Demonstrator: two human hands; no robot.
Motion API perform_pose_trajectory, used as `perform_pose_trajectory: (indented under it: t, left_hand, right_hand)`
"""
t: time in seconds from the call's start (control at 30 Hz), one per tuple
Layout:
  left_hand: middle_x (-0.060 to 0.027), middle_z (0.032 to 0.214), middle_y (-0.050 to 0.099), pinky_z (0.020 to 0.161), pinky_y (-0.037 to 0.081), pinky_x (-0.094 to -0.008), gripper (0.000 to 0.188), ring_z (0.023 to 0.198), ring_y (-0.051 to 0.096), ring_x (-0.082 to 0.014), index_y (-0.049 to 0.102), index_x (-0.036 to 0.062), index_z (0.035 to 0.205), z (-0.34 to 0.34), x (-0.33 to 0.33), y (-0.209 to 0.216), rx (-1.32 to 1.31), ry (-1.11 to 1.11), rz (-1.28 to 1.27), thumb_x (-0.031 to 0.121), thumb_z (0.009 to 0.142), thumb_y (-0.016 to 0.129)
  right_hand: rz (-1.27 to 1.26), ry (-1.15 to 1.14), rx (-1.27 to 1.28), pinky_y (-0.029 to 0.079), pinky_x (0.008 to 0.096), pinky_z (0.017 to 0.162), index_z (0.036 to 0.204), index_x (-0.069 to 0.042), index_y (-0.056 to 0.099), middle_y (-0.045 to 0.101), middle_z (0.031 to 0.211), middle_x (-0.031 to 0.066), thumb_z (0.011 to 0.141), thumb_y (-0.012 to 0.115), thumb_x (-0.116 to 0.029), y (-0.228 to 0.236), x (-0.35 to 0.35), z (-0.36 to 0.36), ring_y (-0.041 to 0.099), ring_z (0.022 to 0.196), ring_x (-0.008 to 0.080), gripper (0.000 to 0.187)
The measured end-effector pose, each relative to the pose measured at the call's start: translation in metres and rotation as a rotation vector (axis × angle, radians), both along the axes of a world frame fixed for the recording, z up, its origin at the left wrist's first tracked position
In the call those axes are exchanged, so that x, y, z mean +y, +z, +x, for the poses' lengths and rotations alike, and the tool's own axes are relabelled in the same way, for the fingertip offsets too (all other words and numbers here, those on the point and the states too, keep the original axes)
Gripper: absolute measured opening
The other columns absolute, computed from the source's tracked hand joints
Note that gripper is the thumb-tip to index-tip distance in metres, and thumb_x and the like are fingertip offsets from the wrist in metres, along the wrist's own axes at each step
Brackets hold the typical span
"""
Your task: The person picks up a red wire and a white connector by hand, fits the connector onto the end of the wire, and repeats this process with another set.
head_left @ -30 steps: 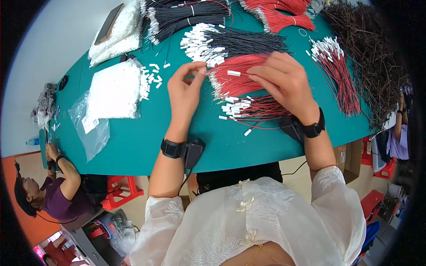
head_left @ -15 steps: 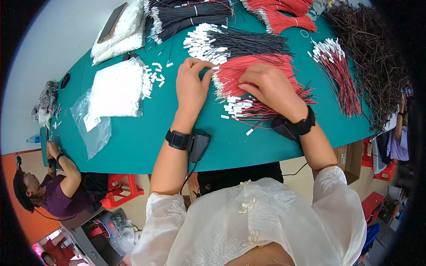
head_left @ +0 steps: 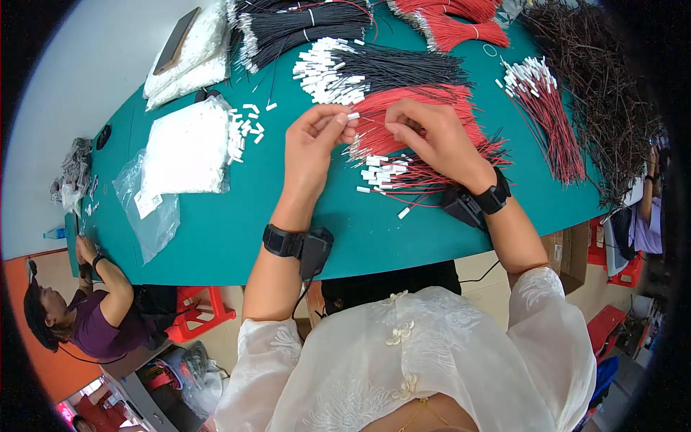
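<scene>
1. Head view: both hands work over a green counter, forearms entering from the lower edge.
2. Left hand: thumb and fingers pressed together in a pinching grip on a small white connector, raised just above the counter.
3. Right hand: fingers curled, tips pinched close near the connector; a thin red wire seems to run between them, but it is too fine to be sure of.
4. Red wire bundle lies directly under and behind both hands; white-tipped ends fan out just below the right hand.
5. Black wire bundle with white connectors sits just beyond the red one.
6. Further red wires with white ends lie right of the hands; a dark tangled wire heap is at the far right.
7. Clear bag of white parts lies left of the left hand, loose white pieces beside it.
8. Black wristbands on both wrists.
9. Another person is seated at the lower left counter end.
</scene>
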State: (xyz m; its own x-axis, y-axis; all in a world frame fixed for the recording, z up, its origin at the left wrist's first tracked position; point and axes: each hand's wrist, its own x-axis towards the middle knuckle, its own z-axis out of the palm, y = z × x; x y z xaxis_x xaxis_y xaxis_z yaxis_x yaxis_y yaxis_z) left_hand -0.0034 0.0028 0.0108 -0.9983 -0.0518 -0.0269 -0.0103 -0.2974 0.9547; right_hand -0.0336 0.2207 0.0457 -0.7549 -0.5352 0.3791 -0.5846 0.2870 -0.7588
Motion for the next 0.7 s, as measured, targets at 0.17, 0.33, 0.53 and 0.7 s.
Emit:
perform_pose_trajectory:
  t: [0.17, 0.33, 0.53, 0.7]
  left_hand:
    - [-0.0103, 0.096, 0.073, 0.074, 0.056, -0.0241, 0.019, 0.080, 0.067, -0.0122, 0.071, -0.0035, 0.112, 0.002, -0.001, -0.001, -0.051, -0.094, 0.114, 0.008, 0.099, 0.064]
    - [-0.0100, 0.097, 0.072, 0.075, 0.056, -0.0243, 0.021, 0.082, 0.068, -0.0123, 0.070, -0.0037, 0.115, 0.004, 0.003, 0.002, -0.055, -0.139, 0.132, 0.009, 0.100, 0.063]
    - [-0.0085, 0.097, 0.072, 0.077, 0.056, -0.0252, 0.021, 0.083, 0.067, -0.0123, 0.069, -0.0040, 0.114, 0.007, 0.007, 0.003, -0.018, -0.176, 0.075, 0.010, 0.101, 0.060]
    - [-0.0116, 0.096, 0.072, 0.076, 0.057, -0.0251, 0.019, 0.083, 0.069, -0.0139, 0.069, -0.0051, 0.113, 0.005, 0.005, 0.000, -0.018, -0.195, 0.228, 0.006, 0.100, 0.061]
  right_hand:
    - [-0.094, -0.022, -0.032, 0.046, 0.0247, 0.056, 0.096, 0.002, 0.068, 0.067, 0.084, 0.0071, 0.091, 0.071, -0.004, 0.005, 0.001, 0.006, 0.059, 0.065, 0.0099, 0.008]
    - [-0.072, -0.089, 0.162, 0.042, 0.0252, 0.051, 0.094, 0.000, 0.071, 0.064, 0.076, 0.0055, 0.086, 0.075, -0.002, 0.010, 0.003, 0.005, 0.054, 0.059, 0.0099, 0.009]
    - [-0.066, -0.142, 0.283, 0.038, 0.0269, 0.049, 0.090, -0.001, 0.073, 0.062, 0.072, 0.0046, 0.082, 0.078, -0.001, 0.013, 0.005, 0.006, 0.050, 0.055, 0.0117, 0.009]
    - [-0.069, -0.143, 0.281, 0.039, 0.0273, 0.050, 0.089, -0.001, 0.073, 0.062, 0.071, 0.0044, 0.081, 0.078, -0.001, 0.009, 0.005, 0.005, 0.051, 0.056, 0.0117, 0.009]
